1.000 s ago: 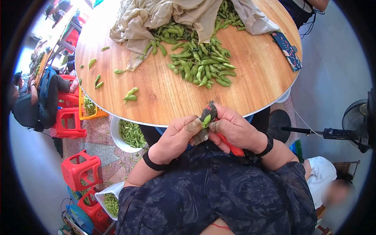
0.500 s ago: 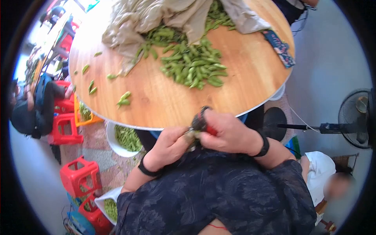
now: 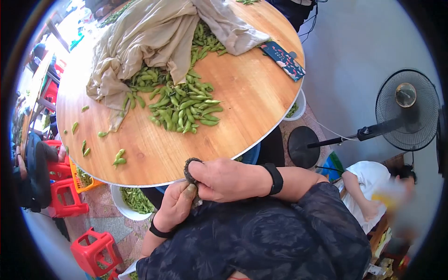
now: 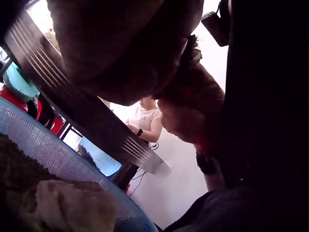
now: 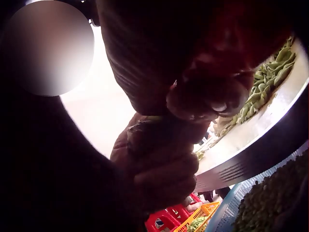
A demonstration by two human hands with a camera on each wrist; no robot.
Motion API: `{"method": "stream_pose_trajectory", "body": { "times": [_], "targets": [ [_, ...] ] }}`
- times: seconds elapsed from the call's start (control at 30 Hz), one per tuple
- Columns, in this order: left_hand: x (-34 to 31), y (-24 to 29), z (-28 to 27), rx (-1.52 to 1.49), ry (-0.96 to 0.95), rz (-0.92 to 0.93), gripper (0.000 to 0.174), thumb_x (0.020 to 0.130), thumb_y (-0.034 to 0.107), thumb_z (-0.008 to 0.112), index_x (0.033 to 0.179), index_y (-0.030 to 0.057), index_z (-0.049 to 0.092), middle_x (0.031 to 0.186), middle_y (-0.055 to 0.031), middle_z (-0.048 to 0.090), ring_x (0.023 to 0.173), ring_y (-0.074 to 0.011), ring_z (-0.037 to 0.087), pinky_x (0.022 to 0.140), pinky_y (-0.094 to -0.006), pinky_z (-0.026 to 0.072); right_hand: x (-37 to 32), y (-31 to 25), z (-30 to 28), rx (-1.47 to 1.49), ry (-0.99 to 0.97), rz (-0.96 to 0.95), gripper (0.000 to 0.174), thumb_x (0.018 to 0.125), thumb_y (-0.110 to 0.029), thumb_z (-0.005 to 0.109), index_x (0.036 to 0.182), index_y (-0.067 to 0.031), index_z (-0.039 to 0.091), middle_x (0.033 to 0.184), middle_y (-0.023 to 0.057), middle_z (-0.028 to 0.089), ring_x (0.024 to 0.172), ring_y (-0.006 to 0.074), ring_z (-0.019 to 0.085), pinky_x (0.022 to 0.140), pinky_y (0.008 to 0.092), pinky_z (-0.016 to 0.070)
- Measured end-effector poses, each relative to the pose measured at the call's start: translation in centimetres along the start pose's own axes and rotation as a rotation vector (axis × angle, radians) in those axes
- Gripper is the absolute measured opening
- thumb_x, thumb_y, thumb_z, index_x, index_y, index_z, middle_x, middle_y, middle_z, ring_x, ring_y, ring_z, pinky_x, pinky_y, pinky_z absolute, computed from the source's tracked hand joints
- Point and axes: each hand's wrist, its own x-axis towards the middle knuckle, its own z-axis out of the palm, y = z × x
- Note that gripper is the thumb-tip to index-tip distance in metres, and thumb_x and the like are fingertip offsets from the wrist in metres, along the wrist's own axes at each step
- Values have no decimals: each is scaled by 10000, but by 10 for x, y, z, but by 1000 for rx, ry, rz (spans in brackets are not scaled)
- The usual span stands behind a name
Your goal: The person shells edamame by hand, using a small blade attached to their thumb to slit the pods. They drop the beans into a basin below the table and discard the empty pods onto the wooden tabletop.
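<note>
Over the near edge of the round wooden table (image 3: 242, 93), my two hands meet. My right hand (image 3: 226, 179) grips scissors with a dark wrapped handle loop (image 3: 190, 171) around the thumb; their blades are mostly hidden by the hands. My left hand (image 3: 172, 205) is curled with its thumb against the fingers, right at the scissors. The green soybean pod it pinches is covered by the hands now. In the right wrist view, both hands are dark and overlap. A heap of soybean pods (image 3: 184, 107) lies beyond on the table.
A beige cloth (image 3: 140, 46) covers part of the heap, and a patterned pouch (image 3: 283, 60) lies at the right rim. Below the table are a white basin (image 3: 122, 205) of pods and a blue mesh basket (image 4: 91, 169). A fan (image 3: 406, 105) stands at right; red stools (image 3: 95, 252) stand left.
The view has turned, so the table appears further left. The right hand has rolled over, its back now showing, and the green pod seen a second ago is out of sight.
</note>
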Motion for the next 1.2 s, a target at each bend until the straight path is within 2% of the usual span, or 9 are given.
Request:
{"method": "stream_pose_trajectory", "body": {
  "times": [0.17,0.27,0.33,0.4,0.5,0.57,0.67,1.03,1.2],
  "targets": [
    [4,-1,2,-59,26,-63,262,972,159,392,808,16,538,681,19,491,597,-72,430,542,-229,360,-2,2,1,28,-5,27,173,764,-58,529,860,19,407,671,250,542,632,457,556,545,490,440],
    [5,0,1,-239,24,-304,298,968,261,414,797,61,553,635,26,503,535,-56,441,474,-216,338,-2,2,-2,27,-27,91,175,765,-76,532,869,3,414,667,247,539,635,452,561,542,481,442],
    [4,-8,-4,-379,-36,-373,302,970,266,413,783,72,551,618,28,495,530,-53,429,470,-216,324,-2,15,1,82,-47,131,150,761,-69,549,882,-34,467,675,191,527,638,379,574,539,402,445],
    [6,-14,0,-470,-38,-307,314,973,276,409,774,80,552,601,33,486,508,-50,405,455,-218,304,0,16,-2,180,-72,171,140,774,-43,547,887,-24,466,652,129,498,573,298,530,540,351,428],
    [8,-11,-5,-194,-79,-88,235,952,186,475,782,40,545,598,5,497,531,-82,467,488,-245,362,1,16,-9,334,-141,244,169,780,-78,551,883,-16,433,680,185,511,649,394,545,561,393,431],
    [11,1,-8,269,-106,140,135,911,79,524,801,0,526,611,-67,496,571,-158,517,542,-288,415,-3,20,-9,304,-134,220,179,813,-18,575,972,-39,496,778,63,533,672,196,530,616,307,431],
    [13,0,1,210,-72,205,126,909,71,507,806,0,525,630,-94,479,557,-194,478,542,-306,410,-1,17,-10,222,-62,111,187,797,-63,575,916,-28,435,725,154,515,639,350,540,571,383,427],
    [10,0,-1,-166,-152,-3,213,967,139,420,843,-2,522,692,-57,482,608,-145,459,589,-284,413,-2,11,-15,265,-115,69,180,815,-32,540,957,-39,430,722,126,503,640,318,543,575,358,432],
    [14,-4,-3,643,-29,512,117,726,37,575,703,26,461,657,-111,498,600,-285,540,549,-367,444,-4,15,-13,493,-143,101,179,829,-33,513,987,-49,430,682,50,482,580,166,538,523,300,422]
  ]
}}
